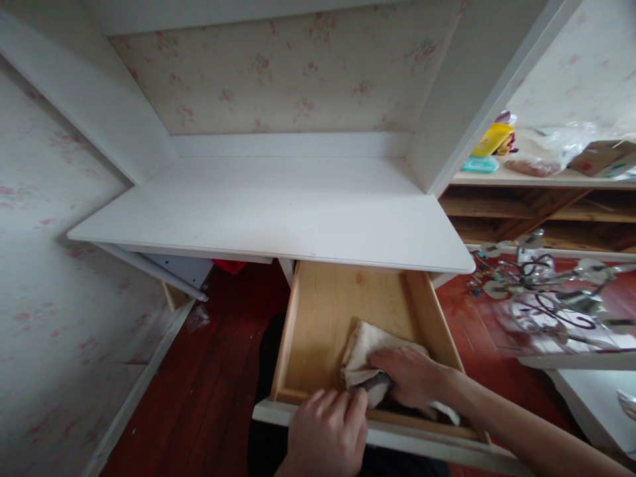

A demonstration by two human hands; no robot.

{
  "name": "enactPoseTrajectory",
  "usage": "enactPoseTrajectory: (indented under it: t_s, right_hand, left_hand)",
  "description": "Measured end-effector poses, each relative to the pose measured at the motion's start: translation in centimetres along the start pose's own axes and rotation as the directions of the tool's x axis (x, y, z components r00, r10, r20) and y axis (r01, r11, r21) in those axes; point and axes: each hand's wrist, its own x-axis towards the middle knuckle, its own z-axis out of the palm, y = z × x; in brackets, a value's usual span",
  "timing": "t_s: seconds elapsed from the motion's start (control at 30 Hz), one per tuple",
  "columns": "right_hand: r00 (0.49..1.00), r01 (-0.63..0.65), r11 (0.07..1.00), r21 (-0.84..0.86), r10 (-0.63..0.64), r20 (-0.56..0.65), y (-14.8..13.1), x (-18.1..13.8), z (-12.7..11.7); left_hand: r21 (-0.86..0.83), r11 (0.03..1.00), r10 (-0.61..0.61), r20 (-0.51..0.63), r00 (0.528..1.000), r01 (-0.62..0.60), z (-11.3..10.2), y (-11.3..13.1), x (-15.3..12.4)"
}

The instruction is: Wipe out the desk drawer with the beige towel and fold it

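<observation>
A wooden drawer (pixel 322 311) stands pulled out from under a white desk (pixel 278 212). Inside it lies a cream cloth (pixel 365 344). My right hand (pixel 410 377) presses down on the cloth, fingers curled over it. My left hand (pixel 328 427) rests on the drawer's white front edge (pixel 422 447), fingers bent over the rim and touching the cloth's near corner.
Floral wallpaper covers the walls. Dark red floorboards (pixel 218 384) lie below. To the right, a shelf (pixel 536 179) carries a yellow box, a teal item and plastic bags. A metal and glass lamp fixture (pixel 546 291) lies on the floor at right.
</observation>
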Motion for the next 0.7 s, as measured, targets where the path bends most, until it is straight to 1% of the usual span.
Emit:
enactPoseTrajectory:
  t_s: [0.1, 0.23, 0.3, 0.4, 0.47, 0.5, 0.57, 0.7]
  right_hand:
    - [0.996, 0.079, 0.997, -0.021, -0.080, -0.027, -2.3, 2.5, -0.5]
    - [0.975, 0.221, 0.966, -0.136, -0.220, 0.022, -5.7, 7.1, -0.4]
    - [0.963, 0.266, 0.946, -0.185, -0.267, 0.022, -7.3, 9.2, -0.2]
    - [0.947, 0.310, 0.923, -0.230, -0.320, -0.008, -8.8, 11.1, 0.4]
    - [0.938, 0.329, 0.911, -0.248, -0.346, -0.027, -9.0, 11.6, 0.6]
    - [0.939, 0.319, 0.912, -0.257, -0.342, -0.047, -9.0, 11.8, 0.6]
    - [0.949, 0.259, 0.925, -0.279, -0.298, -0.107, -8.7, 12.0, 0.3]
    - [0.961, 0.045, 0.960, -0.276, -0.118, -0.252, -7.6, 13.5, -1.6]
  left_hand:
    - [-0.009, 1.000, 0.004, -0.042, 0.999, -0.005, 0.1, 0.1, -0.1]
    - [-0.009, 1.000, 0.008, -0.081, 0.997, -0.009, 0.1, 0.1, -0.2]
    - [-0.002, 1.000, 0.010, -0.096, 0.995, -0.010, 0.1, 0.1, -0.2]
    - [0.012, 0.999, 0.036, -0.141, 0.989, -0.035, 0.2, -0.1, -0.1]
    - [0.038, 0.997, 0.068, -0.175, 0.982, -0.062, 0.4, -0.2, 0.0]
    - [0.050, 0.996, 0.078, -0.192, 0.978, -0.070, 0.5, -0.2, 0.0]
    - [0.062, 0.996, 0.078, -0.223, 0.972, -0.066, 0.7, -0.2, 0.0]
    - [0.077, 0.997, 0.032, -0.256, 0.966, -0.012, 0.9, 0.0, -0.1]
